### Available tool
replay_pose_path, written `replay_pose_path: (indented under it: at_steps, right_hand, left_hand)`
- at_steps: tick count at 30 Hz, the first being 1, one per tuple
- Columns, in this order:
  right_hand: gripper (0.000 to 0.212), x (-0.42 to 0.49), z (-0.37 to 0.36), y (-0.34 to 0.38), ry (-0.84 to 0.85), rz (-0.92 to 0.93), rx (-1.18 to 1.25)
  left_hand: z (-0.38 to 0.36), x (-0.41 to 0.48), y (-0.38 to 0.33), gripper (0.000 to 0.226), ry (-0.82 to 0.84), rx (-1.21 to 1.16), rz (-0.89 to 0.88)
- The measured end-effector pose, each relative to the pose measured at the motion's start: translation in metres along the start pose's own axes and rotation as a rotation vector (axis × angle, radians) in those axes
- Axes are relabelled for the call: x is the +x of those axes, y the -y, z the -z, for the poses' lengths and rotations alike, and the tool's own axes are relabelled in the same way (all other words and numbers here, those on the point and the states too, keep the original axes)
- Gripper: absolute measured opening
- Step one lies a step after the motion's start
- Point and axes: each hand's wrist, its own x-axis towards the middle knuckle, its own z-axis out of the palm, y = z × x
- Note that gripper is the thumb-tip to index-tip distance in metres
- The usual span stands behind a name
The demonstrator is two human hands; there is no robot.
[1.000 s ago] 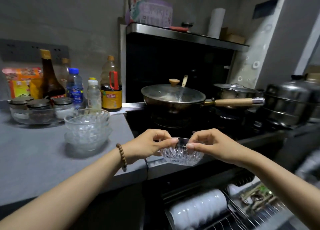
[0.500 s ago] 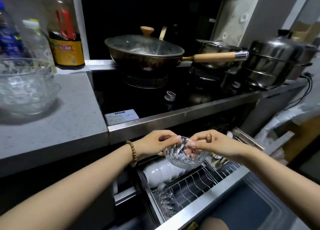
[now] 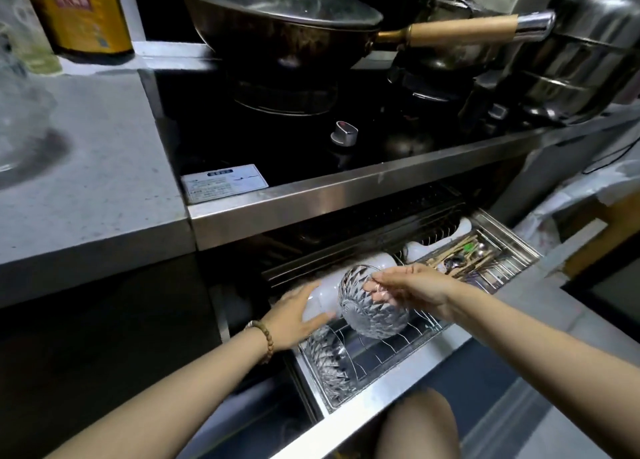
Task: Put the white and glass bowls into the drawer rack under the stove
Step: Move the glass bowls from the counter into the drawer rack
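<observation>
My right hand [image 3: 412,290] holds a cut-glass bowl [image 3: 372,309] by its rim, tipped on edge over the wire drawer rack [image 3: 391,353] under the stove. A row of white bowls [image 3: 323,296] stands on edge in the rack behind it. My left hand [image 3: 294,315] rests with straight fingers against the white bowls, just left of the glass bowl. Another glass bowl [image 3: 327,361] stands on edge at the rack's front left. The stack of glass bowls [image 3: 19,122] on the counter shows blurred at the far left.
The drawer's steel front edge [image 3: 367,420] lies near my knee [image 3: 414,424]. A cutlery basket [image 3: 464,257] fills the drawer's right side. Above, the stove's steel lip [image 3: 346,195] overhangs the drawer. A lidded wok [image 3: 277,18] and a steel steamer pot [image 3: 581,53] stand on the stove.
The view dropped to the drawer. Both hands lowered the glass bowl from counter height into the rack. My left hand let go of it and now rests on the white bowls.
</observation>
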Motion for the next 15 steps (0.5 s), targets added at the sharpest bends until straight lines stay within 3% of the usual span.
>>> replay_pose_path:
  at_steps: [3, 9, 15]
  right_hand:
    - [0.012, 0.015, 0.000, -0.012, -0.036, -0.114, 0.020]
    - [0.016, 0.043, 0.000, -0.030, -0.040, -0.265, 0.049]
    - [0.019, 0.070, -0.002, -0.045, 0.031, -0.372, 0.132]
  left_hand:
    - [-0.017, 0.000, 0.014, 0.084, 0.026, 0.201, 0.020]
    - [-0.042, 0.009, 0.027, 0.111, 0.032, 0.319, 0.052]
    - [-0.056, 0.016, 0.040, 0.121, 0.001, 0.376, 0.085]
